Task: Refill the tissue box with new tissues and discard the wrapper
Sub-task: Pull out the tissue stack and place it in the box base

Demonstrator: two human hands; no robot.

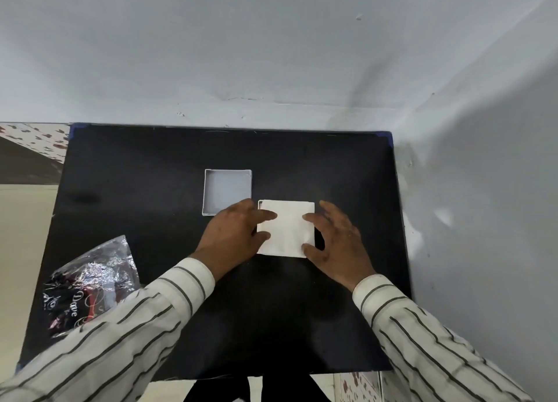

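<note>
Flanking tissue stack (pixel 287 228): left hand (pixel 234 235), right hand (pixel 338 238); lid (pixel 227 191) adjacent.

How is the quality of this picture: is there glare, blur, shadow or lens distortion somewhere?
Head view: wide-angle bending curves the edges of the black table; glare glitters on the crinkled wrapper; the stack of tissues between the left hand and right hand is so bright that no texture shows; a soft shadow falls on the wall at right; the whole picture is slightly soft.
</note>
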